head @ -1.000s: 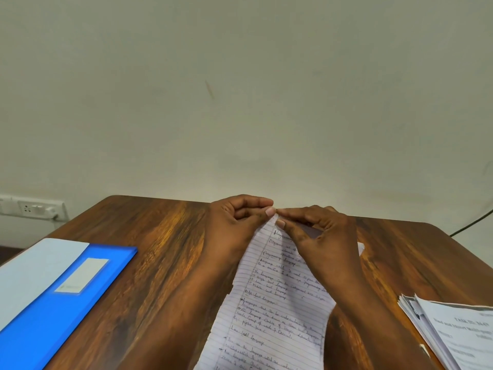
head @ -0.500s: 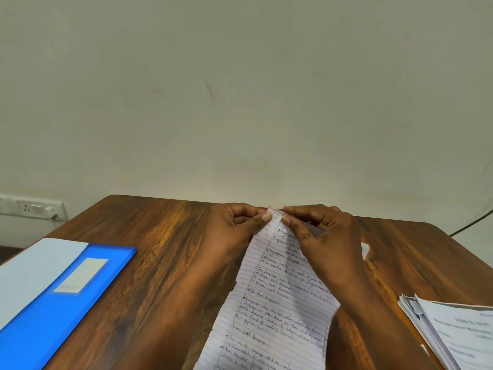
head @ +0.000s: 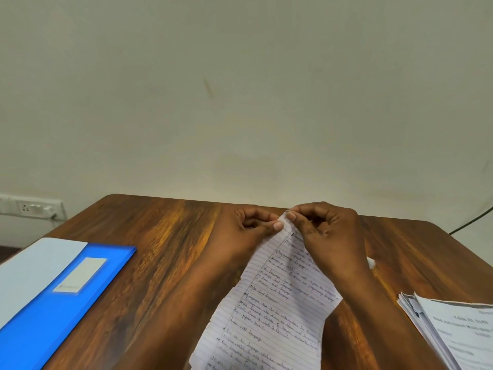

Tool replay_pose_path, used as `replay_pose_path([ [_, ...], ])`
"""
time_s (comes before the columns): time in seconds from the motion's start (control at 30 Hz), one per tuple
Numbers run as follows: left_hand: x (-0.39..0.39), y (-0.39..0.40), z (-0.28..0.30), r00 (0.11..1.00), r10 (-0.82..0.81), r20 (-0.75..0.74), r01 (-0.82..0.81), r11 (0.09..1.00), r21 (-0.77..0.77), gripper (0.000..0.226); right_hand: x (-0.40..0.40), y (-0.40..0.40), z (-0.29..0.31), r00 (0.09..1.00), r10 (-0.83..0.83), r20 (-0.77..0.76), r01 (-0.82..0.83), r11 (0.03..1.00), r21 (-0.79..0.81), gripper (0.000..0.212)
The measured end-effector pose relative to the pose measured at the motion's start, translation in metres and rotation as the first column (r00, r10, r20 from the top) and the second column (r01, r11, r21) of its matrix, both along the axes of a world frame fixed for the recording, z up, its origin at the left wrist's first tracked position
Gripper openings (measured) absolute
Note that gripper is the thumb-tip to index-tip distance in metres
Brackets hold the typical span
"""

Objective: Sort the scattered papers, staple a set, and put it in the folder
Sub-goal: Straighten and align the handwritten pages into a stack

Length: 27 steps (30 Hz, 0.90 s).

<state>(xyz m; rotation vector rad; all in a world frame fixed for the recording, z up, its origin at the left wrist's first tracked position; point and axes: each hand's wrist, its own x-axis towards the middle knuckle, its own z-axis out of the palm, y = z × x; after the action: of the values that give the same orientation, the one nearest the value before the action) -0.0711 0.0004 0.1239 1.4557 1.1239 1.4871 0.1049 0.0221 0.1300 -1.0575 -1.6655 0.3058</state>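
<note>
In the head view, the top corner of the lined sheets (head: pixel 277 297) is seen lifted slightly higher and shifted toward the right compared with half a second ago, and the right hand (head: pixel 328 236) is now curled more tightly over that corner, its knuckles raised. The left hand (head: pixel 250 231) has been kept beside it, thumb tip still at the paper's edge.

The corner is pinched from both sides: the left grip is closed on it with thumb and forefinger, and the right grip is closed on it with curled fingers. Whether a staple or pin is being worked there cannot be told.

The sheets are white, ruled, and covered in blue handwriting; the left edge is ragged, as if torn from a pad. They are held over the middle of the worktop (head: pixel 165 236), running down from the hands toward the lower edge of the frame. How many sheets are in the set cannot be told.

One blue folder (head: pixel 61 303) is lying flat at the left of the worktop, with one pale label on its cover and one white sheet (head: pixel 32 268) partly over it. One stack of printed papers (head: pixel 453 332) is resting at the right edge, well apart from the hands. Two hands are in view.
</note>
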Motion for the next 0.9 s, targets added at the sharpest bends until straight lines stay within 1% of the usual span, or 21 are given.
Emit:
replay_pose_path([
  [0.03,-0.003,0.001,0.0,1.0,-0.013,-0.025,0.012,1.0,-0.02,0.008,0.001,0.001,0.0,1.0,-0.012,-0.007,0.012,1.0,-0.009,0.014],
  [0.1,-0.009,0.005,-0.002,0.993,-0.048,-0.104,0.043,0.998,-0.049,0.013,0.003,0.003,-0.001,0.999,-0.041,-0.018,0.04,0.999,-0.036,0.009],
  [0.17,-0.013,0.007,-0.005,0.986,-0.075,-0.149,0.066,0.996,-0.062,0.014,0.003,0.005,-0.002,0.998,-0.06,-0.019,0.059,0.997,-0.054,0.007],
  [0.23,-0.014,0.007,-0.005,0.985,-0.063,-0.159,0.054,0.997,-0.058,0.013,0.003,0.004,0.0,0.999,-0.04,-0.033,0.038,0.997,-0.06,0.006],
  [0.37,-0.013,0.008,-0.006,0.986,-0.018,-0.165,0.011,0.999,-0.041,0.015,0.005,0.0,0.006,0.996,0.052,-0.066,-0.058,0.994,-0.09,0.008],
  [0.47,-0.012,0.008,-0.006,0.984,-0.015,-0.176,0.009,0.999,-0.035,0.014,0.005,0.001,0.006,0.997,0.037,-0.064,-0.043,0.995,-0.085,0.01],
  [0.53,-0.013,0.009,-0.005,0.976,-0.056,-0.213,0.045,0.997,-0.058,0.015,0.005,0.0,0.006,0.998,0.007,-0.068,-0.011,0.998,-0.061,0.013],
  [0.6,-0.016,0.01,-0.006,0.953,-0.113,-0.281,0.087,0.991,-0.101,0.017,0.005,-0.001,0.006,0.997,-0.01,-0.072,0.007,0.999,-0.045,0.019],
  [0.67,-0.019,0.011,-0.007,0.932,-0.151,-0.328,0.114,0.985,-0.13,0.016,0.006,-0.001,0.007,0.998,-0.022,-0.058,0.02,0.999,-0.036,0.021],
  [0.73,-0.02,0.011,-0.008,0.93,-0.136,-0.342,0.1,0.988,-0.121,0.012,0.007,-0.002,0.007,0.999,-0.024,-0.04,0.023,0.999,-0.033,0.016],
  [0.8,-0.02,0.011,-0.008,0.94,-0.09,-0.33,0.057,0.992,-0.11,0.011,0.007,-0.002,0.008,0.999,-0.005,-0.049,0.003,0.999,-0.048,0.005],
  [0.83,-0.021,0.011,-0.008,0.945,-0.063,-0.32,0.028,0.993,-0.112,0.011,0.007,-0.003,0.009,0.999,0.002,-0.05,-0.005,0.998,-0.063,0.01],
  [0.9,-0.025,0.011,-0.008,0.958,-0.012,-0.285,-0.02,0.994,-0.11,0.009,0.008,-0.002,0.008,1.0,-0.014,-0.005,0.014,0.995,-0.101,0.04],
])
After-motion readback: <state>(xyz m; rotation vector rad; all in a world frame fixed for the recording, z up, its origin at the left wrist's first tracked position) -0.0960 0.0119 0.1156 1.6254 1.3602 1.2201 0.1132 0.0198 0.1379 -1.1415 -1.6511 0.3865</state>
